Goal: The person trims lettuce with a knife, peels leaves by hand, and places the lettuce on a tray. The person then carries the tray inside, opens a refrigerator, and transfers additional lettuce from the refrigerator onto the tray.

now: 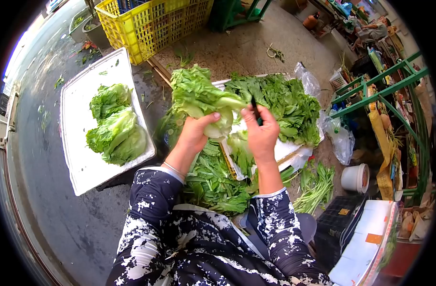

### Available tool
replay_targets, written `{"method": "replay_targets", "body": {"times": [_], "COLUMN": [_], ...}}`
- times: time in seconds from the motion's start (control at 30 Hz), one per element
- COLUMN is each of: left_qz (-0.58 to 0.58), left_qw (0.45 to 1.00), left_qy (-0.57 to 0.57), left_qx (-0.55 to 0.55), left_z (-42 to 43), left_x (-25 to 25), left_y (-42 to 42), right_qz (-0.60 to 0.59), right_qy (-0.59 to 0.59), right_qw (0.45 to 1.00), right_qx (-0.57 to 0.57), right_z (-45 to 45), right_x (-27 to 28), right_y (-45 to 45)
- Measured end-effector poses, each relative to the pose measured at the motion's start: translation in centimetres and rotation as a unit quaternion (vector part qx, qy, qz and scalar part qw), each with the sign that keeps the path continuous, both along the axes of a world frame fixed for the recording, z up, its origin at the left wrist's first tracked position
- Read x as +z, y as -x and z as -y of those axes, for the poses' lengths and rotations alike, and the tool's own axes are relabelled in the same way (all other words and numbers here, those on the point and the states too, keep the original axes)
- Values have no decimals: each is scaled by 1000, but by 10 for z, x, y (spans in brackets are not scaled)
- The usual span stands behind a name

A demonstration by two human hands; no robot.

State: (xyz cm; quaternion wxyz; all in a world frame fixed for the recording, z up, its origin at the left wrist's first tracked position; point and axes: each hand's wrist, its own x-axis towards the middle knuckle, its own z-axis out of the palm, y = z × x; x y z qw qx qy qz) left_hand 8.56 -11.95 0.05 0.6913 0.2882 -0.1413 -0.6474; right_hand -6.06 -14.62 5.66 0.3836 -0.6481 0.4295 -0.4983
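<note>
Knife (254, 105): small and dark, tip pointing up, just beside the stem end of a lettuce (195, 93); the step in hand appears to be trimming at that end. Whether the blade touches the stem is hard to tell.
Next cut: judging by this pose, it calls for a firm hold on the lettuce and a short, careful stroke, with the edge clear of the fingers.
Left hand (194, 136): closed around the pale lower part of the lettuce, thumb across the front.
Right hand (263, 133): closed on the knife, thumb and forefinger close to the stem; whether they also pinch a leaf cannot be told.
Lettuce position and look: raised in front of the person, between both hands; frilled, bright green leaves spread to the upper left, and thick, whitish ribs run toward the right hand.
White tray (75, 112): off to the left, bearing two lettuce heads (117, 136) that touch, rounded and pale at the base.
White box (287, 148): beyond the hands, heaped with darker leaves (294, 109).
Loose greens (211, 183): piled below the hands, near the person's lap.
</note>
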Motion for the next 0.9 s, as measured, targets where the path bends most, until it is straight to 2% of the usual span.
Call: {"method": "replay_targets", "body": {"times": [0.07,0.13,0.2,0.3,0.37,0.4,0.43,0.47,0.5,0.57,0.6,0.67,0.7,0.77,0.8,0.87,0.9], "left_qz": [52,49,49,49,51,101,150,152,186,221,239,256,291,334,333,337,346], "left_qw": [998,997,995,995,995,992,987,986,981,974,969,964,954,941,941,940,934], "left_qy": [38,59,62,58,60,58,57,60,54,42,39,37,50,59,59,43,77], "left_qx": [-17,-29,-66,-67,-64,-44,-22,-15,9,34,53,67,46,13,13,19,35], "left_z": [-1,1,0,-2,-4,-6,-7,-8,-8,-8,-7,-7,-7,-6,-7,-10,-7], "left_x": [-2,-7,-6,-4,-1,1,3,6,7,5,1,-3,-4,-4,-1,4,-2], "left_y": [1,-2,-4,-7,-9,-9,-10,-10,-9,-8,-6,-3,-4,-6,-5,-1,0], "right_qz": [88,152,232,282,116,24,-17,-59,-60,36,36,24,22,-181,-182,-386,-439], "right_qy": [8,34,-76,-110,-156,-184,-229,-273,-270,-198,-201,-9,-8,60,60,173,166], "right_qw": [995,985,963,948,977,980,972,960,961,977,977,999,999,971,971,892,868], "right_qx": [-41,-73,-110,-97,-86,-71,-46,-21,-15,-69,-69,31,29,147,147,161,165], "right_z": [5,22,30,48,60,60,55,49,44,28,25,20,18,15,17,27,38], "right_x": [13,17,30,16,-13,-35,-47,-54,-51,-34,-22,9,25,49,54,61,65], "right_y": [3,9,21,34,36,34,37,38,35,23,18,8,3,-9,-15,-26,-29]}}
